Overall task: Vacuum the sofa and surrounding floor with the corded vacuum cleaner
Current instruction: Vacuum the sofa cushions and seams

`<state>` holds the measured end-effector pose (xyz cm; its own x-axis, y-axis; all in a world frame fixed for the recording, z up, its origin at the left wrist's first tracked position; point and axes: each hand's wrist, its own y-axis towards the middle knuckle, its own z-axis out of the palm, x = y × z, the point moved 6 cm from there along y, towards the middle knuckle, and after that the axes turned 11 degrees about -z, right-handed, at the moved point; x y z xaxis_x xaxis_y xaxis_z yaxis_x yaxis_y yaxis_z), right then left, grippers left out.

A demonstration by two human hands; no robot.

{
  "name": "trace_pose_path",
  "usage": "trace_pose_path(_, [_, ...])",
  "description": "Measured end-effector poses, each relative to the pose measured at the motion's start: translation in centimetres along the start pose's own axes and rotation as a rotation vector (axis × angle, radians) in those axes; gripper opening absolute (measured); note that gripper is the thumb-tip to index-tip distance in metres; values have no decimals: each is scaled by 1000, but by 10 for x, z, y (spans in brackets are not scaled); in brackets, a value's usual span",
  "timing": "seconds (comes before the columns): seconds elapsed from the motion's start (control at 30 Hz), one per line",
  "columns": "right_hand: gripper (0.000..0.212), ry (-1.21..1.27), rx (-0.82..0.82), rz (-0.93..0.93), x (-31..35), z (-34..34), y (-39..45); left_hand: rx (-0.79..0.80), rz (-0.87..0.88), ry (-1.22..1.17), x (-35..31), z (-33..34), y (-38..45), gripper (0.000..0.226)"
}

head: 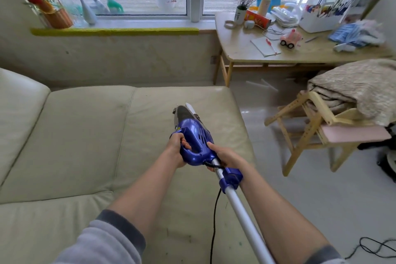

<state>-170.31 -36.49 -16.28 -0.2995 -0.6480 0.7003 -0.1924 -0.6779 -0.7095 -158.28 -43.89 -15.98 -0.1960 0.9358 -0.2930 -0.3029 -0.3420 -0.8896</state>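
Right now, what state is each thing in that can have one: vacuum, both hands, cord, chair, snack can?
Vacuum cleaner: held over the sofa seat, nozzle end forward.
Left hand: grips the blue handle.
Right hand: wrapped round the tube next to the body.
Cord: hangs slack beneath the tube.
Wooden chair: upright, folded blanket piled on it.
Red snack can: lying on its side on the table.

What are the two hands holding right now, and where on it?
Both hold the blue corded vacuum cleaner: left hand on its loop handle, right hand where the silver tube joins the body.
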Motion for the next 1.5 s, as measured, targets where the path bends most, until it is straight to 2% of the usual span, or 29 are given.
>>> trace_pose_path(0.6, [28, -122, 52, 4, 2, 115, 11, -37, 57, -128, -51, -108, -18, 28])
trace_pose_path(0.83, [27, -147, 141, 40, 5, 158, 21, -40, 79, -196, -72, -142, -23, 29])
trace_pose_path(1.23, [29, -174, 193, 31, 13, 197, 43, -59, 91, -252, -101, -171, -28, 30])
trace_pose_path(1.5, [31, -205, 166, -12, 17, 192, 48, -52, 60, -258, -105, -166, -23, 28])
